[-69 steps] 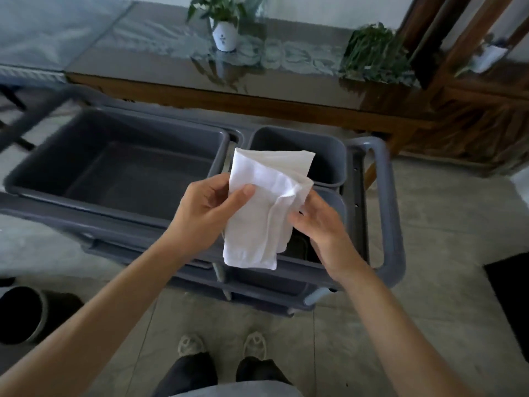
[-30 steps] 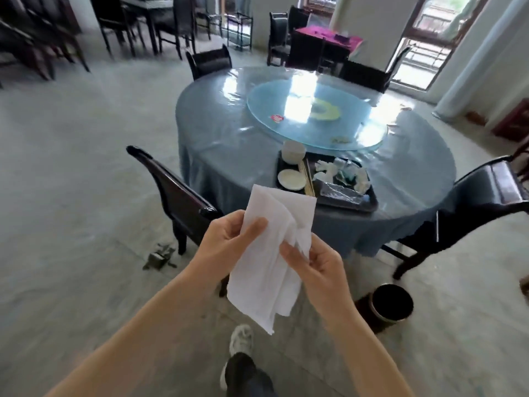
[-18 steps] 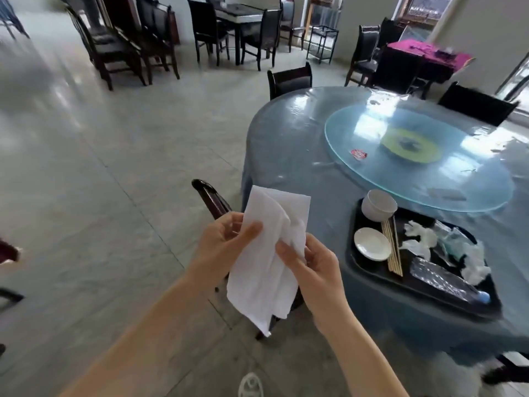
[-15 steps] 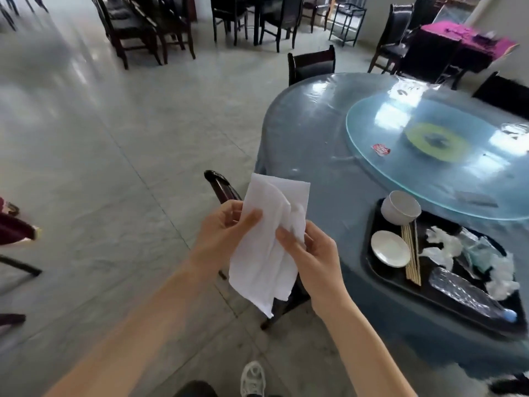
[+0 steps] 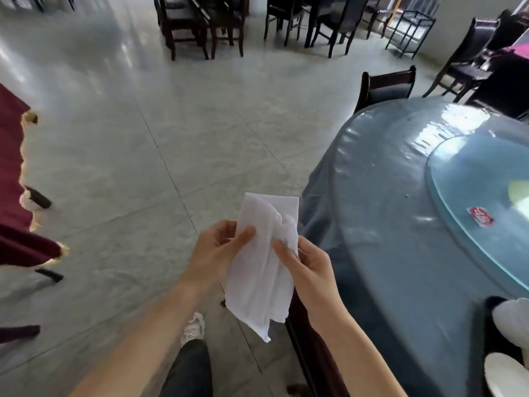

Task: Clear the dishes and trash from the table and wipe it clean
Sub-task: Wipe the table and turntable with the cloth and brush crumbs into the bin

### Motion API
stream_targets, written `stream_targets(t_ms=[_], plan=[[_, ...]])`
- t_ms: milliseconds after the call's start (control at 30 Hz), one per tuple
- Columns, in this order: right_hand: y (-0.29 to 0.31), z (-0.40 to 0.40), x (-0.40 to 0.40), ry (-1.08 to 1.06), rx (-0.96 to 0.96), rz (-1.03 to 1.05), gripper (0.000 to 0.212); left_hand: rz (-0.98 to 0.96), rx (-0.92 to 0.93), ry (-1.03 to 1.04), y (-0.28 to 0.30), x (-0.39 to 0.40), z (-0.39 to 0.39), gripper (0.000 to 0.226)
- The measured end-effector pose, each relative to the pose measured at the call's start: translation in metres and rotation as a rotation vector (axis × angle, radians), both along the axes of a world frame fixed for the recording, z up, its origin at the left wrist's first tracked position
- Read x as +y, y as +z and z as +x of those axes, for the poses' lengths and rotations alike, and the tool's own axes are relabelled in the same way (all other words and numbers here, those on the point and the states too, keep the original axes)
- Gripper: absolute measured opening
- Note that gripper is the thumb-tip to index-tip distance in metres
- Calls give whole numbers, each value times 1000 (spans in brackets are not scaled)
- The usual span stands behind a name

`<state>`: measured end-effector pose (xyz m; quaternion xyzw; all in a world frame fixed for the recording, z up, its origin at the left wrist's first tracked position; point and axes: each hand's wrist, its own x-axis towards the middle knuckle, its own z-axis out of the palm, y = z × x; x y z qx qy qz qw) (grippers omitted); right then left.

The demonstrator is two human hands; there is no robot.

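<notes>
Head view: left hand [image 5: 217, 253] and right hand [image 5: 307, 270] each pinch a white cloth [image 5: 263, 270], soft and creased, hanging lengthwise between them. The round table [image 5: 386, 224], under a glossy blue cover, lies just right; right hand nearer. At its near edge, a white plate [image 5: 503, 373] and probably a bowl, cropped.

We see the worktop [image 5: 400, 253] cut off at the right edge, its glass turntable [image 5: 481, 202] too; the black tray [image 5: 486, 339], a white bowl [image 5: 512, 322] and a small plate [image 5: 503, 376] run out of the lower right corner; the cloth [image 5: 263, 270] hides most fingers of the left hand [image 5: 214, 253]; a chair [image 5: 312, 348] sits partly behind the right hand [image 5: 309, 270].
</notes>
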<state>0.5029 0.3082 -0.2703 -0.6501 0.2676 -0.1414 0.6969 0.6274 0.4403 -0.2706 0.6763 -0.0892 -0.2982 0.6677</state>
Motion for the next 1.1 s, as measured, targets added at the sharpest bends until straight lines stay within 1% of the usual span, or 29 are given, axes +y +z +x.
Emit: stream_targets(t_ms=[67, 167, 267, 400, 600, 700, 833, 1000, 1100], plan=[[-5, 53, 0, -24, 7, -6, 37, 11, 6, -12, -2, -2, 54, 29], [-6, 129, 4, -72, 34, -17, 41, 61, 2, -32, -2, -4, 132, 26], [-2, 188, 4, -124, 52, -31, 33, 99, 1, -91, 0, -12, 198, 24], [1, 229, -11, -215, 92, 10, 28, 113, 18, -197, 1, -39, 252, 20], [2, 256, -54, -356, 137, 84, 27, 129, 65, -344, -11, -104, 293, 26], [-4, 263, -83, -463, 128, 99, 27, 121, 53, -450, -15, -146, 306, 23], [-15, 276, -134, -553, 103, 121, 27, 139, -21, -563, -23, -216, 329, 32], [-24, 298, -223, -699, 41, 138, 23, 150, -40, -640, -32, -327, 351, 35], [-27, 301, -272, -783, 53, 146, 19, 180, -74, -704, -33, -394, 351, 36]])
